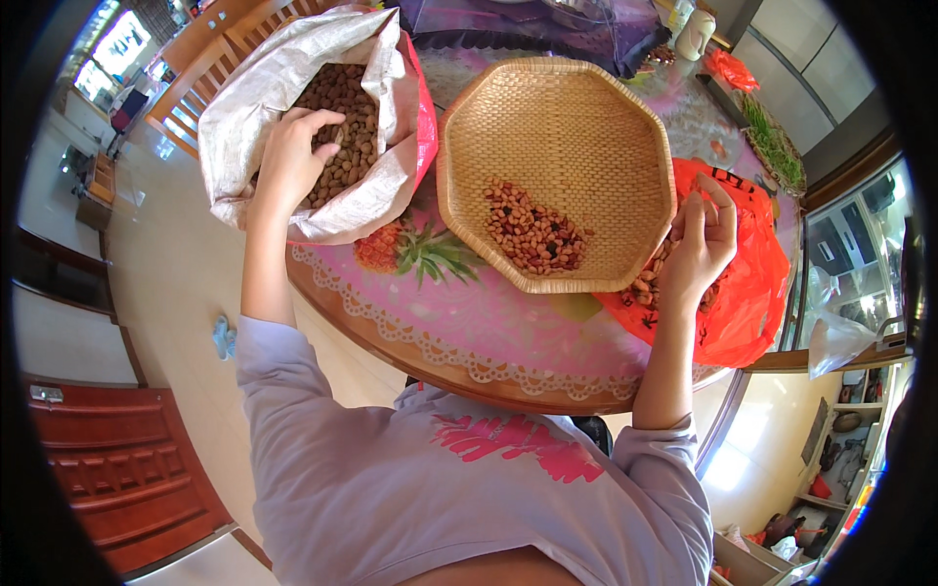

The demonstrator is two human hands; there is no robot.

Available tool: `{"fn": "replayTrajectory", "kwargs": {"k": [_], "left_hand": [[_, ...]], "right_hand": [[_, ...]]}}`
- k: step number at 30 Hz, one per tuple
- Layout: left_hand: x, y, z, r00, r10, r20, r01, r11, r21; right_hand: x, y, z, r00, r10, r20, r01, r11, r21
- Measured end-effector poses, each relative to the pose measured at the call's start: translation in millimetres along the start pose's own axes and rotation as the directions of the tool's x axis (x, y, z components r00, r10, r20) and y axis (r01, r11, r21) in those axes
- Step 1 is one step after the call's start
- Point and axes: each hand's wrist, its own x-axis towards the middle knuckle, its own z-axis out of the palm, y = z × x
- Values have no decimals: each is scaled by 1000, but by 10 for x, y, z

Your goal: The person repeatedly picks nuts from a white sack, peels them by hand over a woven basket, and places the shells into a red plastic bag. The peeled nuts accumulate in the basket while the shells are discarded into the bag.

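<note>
My left hand [297, 150] reaches into the mouth of a white woven sack [242, 110] full of unshelled peanuts [359, 157]. Its thumb and forefinger are apart just over the nuts. To the right of the sack lies an octagonal woven bamboo tray [549, 124]. Shelled peanuts [538, 231], mostly reddish with a few dark ones, are gathered at the tray's near side. My right hand [700, 242] is raised beside the tray's right rim, over a red plastic bag [755, 293]. Its fingers are curled, and whether they pinch anything is hidden. Peanut shells or whole peanuts [648, 282] show in the bag.
The round wooden table has a pink patterned cover [469, 315] with a lace-like border. A purple food cover [527, 29] stands at the back. A bottle [695, 35] and a bundle of green stems [769, 135] are at the back right. Wooden chairs [198, 80] stand behind the sack.
</note>
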Motion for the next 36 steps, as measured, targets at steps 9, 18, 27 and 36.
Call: {"fn": "replayTrajectory", "kwargs": {"k": [9,18,27,36], "left_hand": [[-115,4,135,943,-117,310,195,953,-233],[-102,1305,429,958,224,180,164,89,-982],[-293,1745,946,915,228,334,352,-45,-935],[-380,1712,945,945,212,251,242,65,-968]], "right_hand": [[-33,-29,21,998,36,44,-36,999,-3],[-286,-125,166,907,9,422,93,971,-220],[-351,-106,242,827,-40,561,183,962,-201],[-364,-124,233,769,-13,639,218,945,-245]]}}
